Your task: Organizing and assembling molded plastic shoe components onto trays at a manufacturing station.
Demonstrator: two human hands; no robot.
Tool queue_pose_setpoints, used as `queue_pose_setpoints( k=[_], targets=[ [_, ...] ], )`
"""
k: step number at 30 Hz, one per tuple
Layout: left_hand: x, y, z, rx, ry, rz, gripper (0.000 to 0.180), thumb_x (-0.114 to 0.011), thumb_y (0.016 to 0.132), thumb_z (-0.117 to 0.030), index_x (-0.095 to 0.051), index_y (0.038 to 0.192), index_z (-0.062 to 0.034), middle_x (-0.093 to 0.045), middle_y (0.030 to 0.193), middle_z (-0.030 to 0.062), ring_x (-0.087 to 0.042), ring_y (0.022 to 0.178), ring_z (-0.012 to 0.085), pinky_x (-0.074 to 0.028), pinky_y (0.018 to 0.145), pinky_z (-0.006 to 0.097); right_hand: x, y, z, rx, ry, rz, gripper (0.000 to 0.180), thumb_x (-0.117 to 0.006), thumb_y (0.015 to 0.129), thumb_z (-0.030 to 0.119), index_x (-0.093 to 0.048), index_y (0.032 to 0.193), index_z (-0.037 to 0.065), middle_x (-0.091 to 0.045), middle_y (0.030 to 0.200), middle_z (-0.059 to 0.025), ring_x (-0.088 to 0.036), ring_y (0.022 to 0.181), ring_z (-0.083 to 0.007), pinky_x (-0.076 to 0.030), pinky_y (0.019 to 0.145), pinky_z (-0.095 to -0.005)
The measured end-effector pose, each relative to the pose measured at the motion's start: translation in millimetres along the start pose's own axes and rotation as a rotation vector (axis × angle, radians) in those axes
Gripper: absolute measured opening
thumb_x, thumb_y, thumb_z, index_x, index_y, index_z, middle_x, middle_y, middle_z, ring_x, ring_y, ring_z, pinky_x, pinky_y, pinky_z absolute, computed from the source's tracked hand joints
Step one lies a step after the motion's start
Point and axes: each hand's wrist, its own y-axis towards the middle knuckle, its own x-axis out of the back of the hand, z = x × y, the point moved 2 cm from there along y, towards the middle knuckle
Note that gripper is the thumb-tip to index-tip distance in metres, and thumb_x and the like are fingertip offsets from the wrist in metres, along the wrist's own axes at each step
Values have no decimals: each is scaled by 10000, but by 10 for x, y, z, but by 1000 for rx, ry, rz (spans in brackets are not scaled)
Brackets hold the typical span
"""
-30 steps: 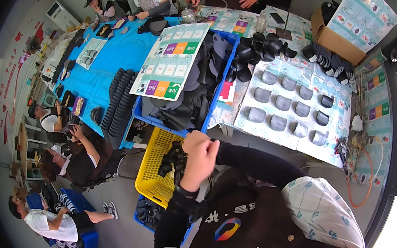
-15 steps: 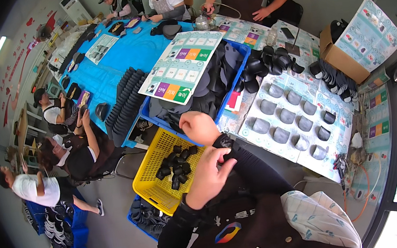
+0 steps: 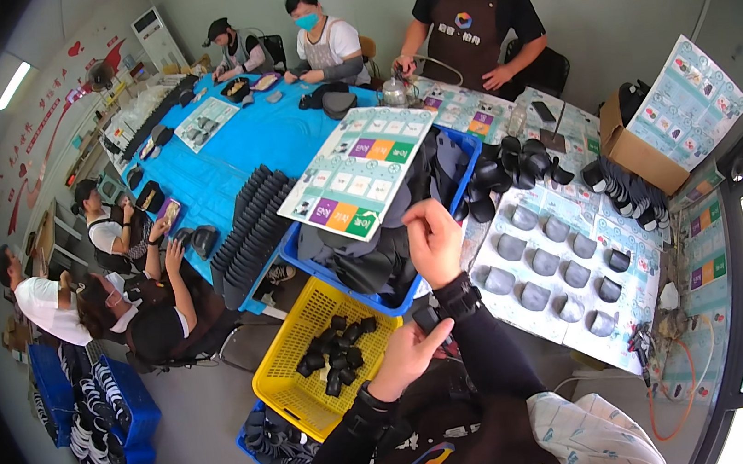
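1. The person's left hand (image 3: pixel 410 355) was held open, palm up, with a small dark piece (image 3: pixel 427 320) at its fingertips, just over the near edge of the yellow basket (image 3: pixel 291 392) and below the blue crate (image 3: pixel 352 283).
2. The right hand (image 3: pixel 433 241) was raised over the blue crate with its fingers curled together; I could not tell whether it gripped anything.
3. The dark piece seemed only loosely pinched, so I judged that it could slip and fall between the yellow basket and the bench (image 3: pixel 686 221), or onto the person's lap.
4. The printed colour chart (image 3: pixel 359 170) lay tilted across the blue crate; a sweep of the right hand might have knocked it off onto the dark parts beneath.
5. The rows of grey moulded pieces (image 3: pixel 551 270) lay near the right forearm, and a careless sleeve could have pushed them out of line.
6. The dark piece was too small to read well; its long axis seemed to run roughly upright in the view, pointing away from the person toward the blue crate.
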Motion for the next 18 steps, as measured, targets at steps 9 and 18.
queue_pose_setpoints(
  k=[9,18],
  targets=[
    [1116,149,772,-37,202,121,494,-620,1064,-343,-529,1423,-17,-701,1251,101,-692,1052,153,-533,885,283,-83,-684,-1056,-560,15,-12,76,-599,929,30,-660,974,26,-693,828,-75,-674,739,-153,-525,686,-288],
    [2526,1370,1160,188,-650,-285,467,-633,1047,-409,-570,1240,10,-718,1135,145,-715,986,213,-564,760,262,-78,-1999,-1495,-995,-23,287,131,-626,902,76,-688,965,-20,-740,827,-110,-710,684,-184,-562,666,-315]
  ],
)
